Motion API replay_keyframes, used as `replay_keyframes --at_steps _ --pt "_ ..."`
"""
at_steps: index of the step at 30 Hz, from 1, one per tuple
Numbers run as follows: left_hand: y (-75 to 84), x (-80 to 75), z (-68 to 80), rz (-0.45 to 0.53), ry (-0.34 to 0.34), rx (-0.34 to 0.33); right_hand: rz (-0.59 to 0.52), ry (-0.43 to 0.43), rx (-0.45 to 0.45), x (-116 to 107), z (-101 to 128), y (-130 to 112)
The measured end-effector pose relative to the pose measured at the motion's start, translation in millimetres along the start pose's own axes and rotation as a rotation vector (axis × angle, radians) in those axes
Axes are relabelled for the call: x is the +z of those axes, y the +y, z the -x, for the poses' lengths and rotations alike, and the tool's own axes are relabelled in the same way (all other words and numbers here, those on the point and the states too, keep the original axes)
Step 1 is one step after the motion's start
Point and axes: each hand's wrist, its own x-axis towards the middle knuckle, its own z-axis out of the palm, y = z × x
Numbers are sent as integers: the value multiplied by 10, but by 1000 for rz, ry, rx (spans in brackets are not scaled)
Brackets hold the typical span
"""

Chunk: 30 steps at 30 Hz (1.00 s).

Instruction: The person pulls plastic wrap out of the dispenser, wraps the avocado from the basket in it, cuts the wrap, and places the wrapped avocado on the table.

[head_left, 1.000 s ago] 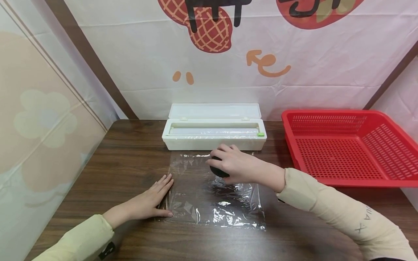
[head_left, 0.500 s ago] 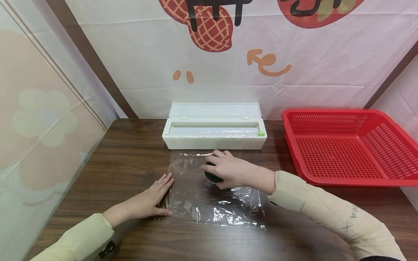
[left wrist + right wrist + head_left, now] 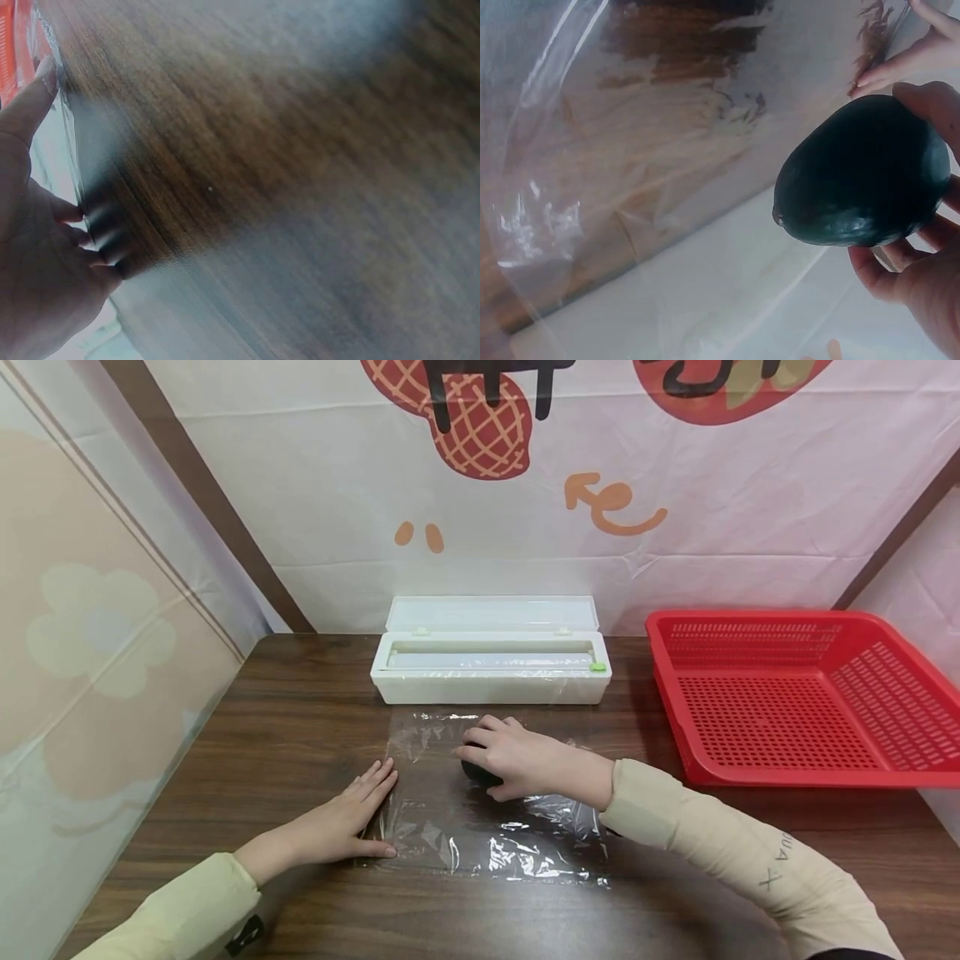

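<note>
Clear plastic wrap (image 3: 435, 827) lies spread on the wooden table in front of a white wrap dispenser (image 3: 491, 687). My left hand (image 3: 337, 827) lies at the left edge of the wrap, fingers straight and thumb spread along it. With curled fingers, my right hand (image 3: 517, 760) grips a dark green avocado (image 3: 862, 176) low over the middle of the sheet. The right wrist view shows the fruit's smooth rounded side and small stem nub. In the head view the hand covers most of it.
The dispenser's lid (image 3: 491, 612) stands raised at the back, with a green slider (image 3: 597, 667) at its right end. A red plastic basket (image 3: 780, 777) sits to the right, near my right forearm. A printed cloth (image 3: 337, 485) hangs behind the table (image 3: 300, 693).
My right hand has moved left and a little toward me with the avocado, closer to the middle of the wrap. The left hand stays in place.
</note>
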Motion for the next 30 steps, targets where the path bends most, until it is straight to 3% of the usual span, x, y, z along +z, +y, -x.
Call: replay_keyframes --at_steps 23,30 --pt "-17 19 2 9 -16 -16 -65 -76 39 226 -148 -107" --pt "-38 29 12 -2 35 27 -104 -60 41 238 -144 -111"
